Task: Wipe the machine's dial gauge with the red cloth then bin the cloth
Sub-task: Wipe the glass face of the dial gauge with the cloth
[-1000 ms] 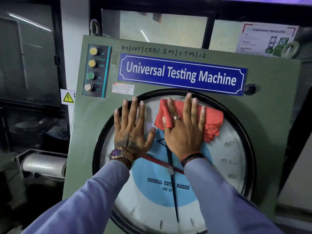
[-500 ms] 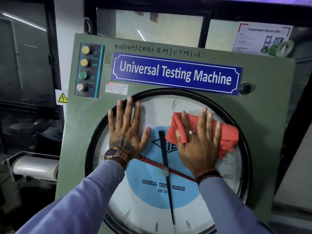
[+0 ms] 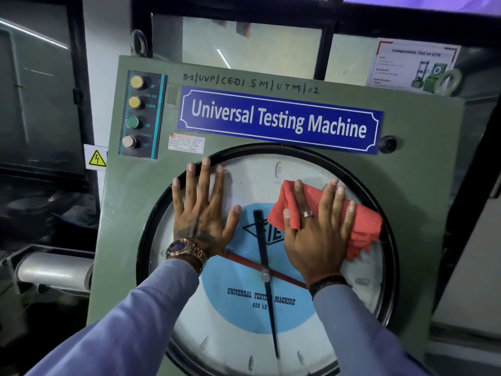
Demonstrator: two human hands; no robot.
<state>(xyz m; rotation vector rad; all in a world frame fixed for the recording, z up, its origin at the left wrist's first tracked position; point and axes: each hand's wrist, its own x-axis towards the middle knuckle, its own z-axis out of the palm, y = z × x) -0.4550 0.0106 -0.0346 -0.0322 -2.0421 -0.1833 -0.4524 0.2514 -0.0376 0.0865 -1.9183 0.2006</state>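
The large round dial gauge point(image 3: 271, 321) fills the front of the green machine cabinet point(image 3: 130, 213), with a black rim, a white scale, a blue centre and a black pointer. A folded red cloth point(image 3: 363, 226) lies flat on the glass at the upper right. My right hand point(image 3: 317, 234) presses down on the cloth with spread fingers. My left hand point(image 3: 202, 213) rests flat on the upper left of the glass and rim, holding nothing. No bin is in view.
A button panel point(image 3: 138, 112) with yellow, green and grey buttons sits at the cabinet's top left, above a blue nameplate point(image 3: 279, 120). A small black knob point(image 3: 387, 143) is at the right. A grey cylinder point(image 3: 51, 270) juts out at the left, below a yellow warning sign point(image 3: 97, 158).
My right hand has slid the red cloth from the top middle of the dial to the right and a little down. My left hand has stayed flat in place.
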